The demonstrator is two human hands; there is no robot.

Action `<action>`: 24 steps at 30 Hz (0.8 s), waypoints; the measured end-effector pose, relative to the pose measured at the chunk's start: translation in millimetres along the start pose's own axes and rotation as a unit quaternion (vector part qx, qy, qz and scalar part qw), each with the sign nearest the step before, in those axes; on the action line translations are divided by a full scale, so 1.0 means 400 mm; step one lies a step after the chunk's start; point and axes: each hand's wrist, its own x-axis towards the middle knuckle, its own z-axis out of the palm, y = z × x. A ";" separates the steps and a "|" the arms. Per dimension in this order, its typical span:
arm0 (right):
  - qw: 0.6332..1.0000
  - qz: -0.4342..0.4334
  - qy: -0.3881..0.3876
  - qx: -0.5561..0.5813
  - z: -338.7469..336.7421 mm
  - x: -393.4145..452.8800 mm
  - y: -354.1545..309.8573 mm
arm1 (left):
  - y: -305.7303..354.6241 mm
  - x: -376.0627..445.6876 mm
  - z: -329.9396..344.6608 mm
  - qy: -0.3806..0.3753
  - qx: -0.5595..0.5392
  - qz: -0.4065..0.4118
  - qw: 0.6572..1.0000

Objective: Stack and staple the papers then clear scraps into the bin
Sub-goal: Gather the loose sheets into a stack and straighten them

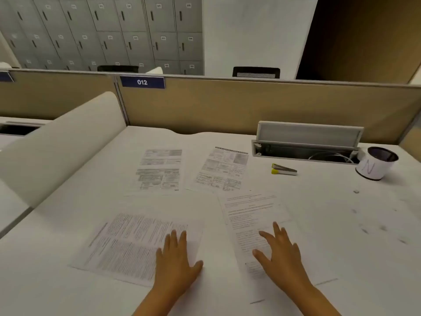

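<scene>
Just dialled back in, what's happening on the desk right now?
A person is starting to gather the papers. The left hand lies flat on the near-left sheet and the right hand lies flat on the near-right sheet. Two more printed sheets lie apart farther back, so nothing is stacked yet. The stapler sits untouched beside the open cable tray, and the small bin stands at the far right. A few scraps dot the desk.

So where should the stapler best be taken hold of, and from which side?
Probably from above, across the stapler's long grey body near its middle. It lies flat on the desk with yellow tips pointing left, clear of the papers and the cup, so neither narrow side is blocked.
</scene>
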 end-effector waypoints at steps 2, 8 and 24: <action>1.000 0.018 -0.003 -0.018 -0.003 0.008 0.019 | 0.000 0.003 0.007 0.019 0.008 -0.033 0.999; 0.997 0.066 0.010 -0.032 -0.021 0.026 0.071 | 0.006 0.018 0.006 0.073 0.010 -0.047 0.996; 0.986 0.166 -0.024 0.003 -0.082 0.101 0.137 | 0.030 0.032 0.025 0.158 0.103 0.024 0.982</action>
